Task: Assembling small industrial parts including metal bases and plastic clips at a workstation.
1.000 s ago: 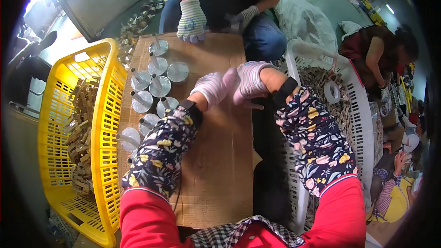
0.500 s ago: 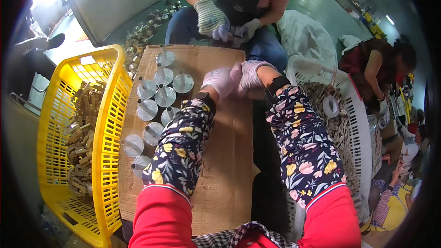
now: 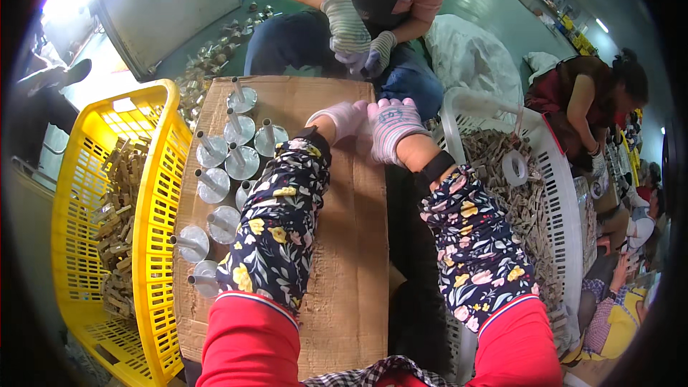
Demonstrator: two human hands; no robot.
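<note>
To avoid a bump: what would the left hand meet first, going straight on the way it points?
Most likely the right hand, just to the right of the left hand; whether the two touch is unclear from this view.

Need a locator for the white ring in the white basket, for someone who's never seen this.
Right of the brown cardboard stands a white plastic basket. On the heap of small greyish-brown pieces inside it lies the white ring. It's the only round piece with a big open hole, paler than its narrow neighbours.
</note>
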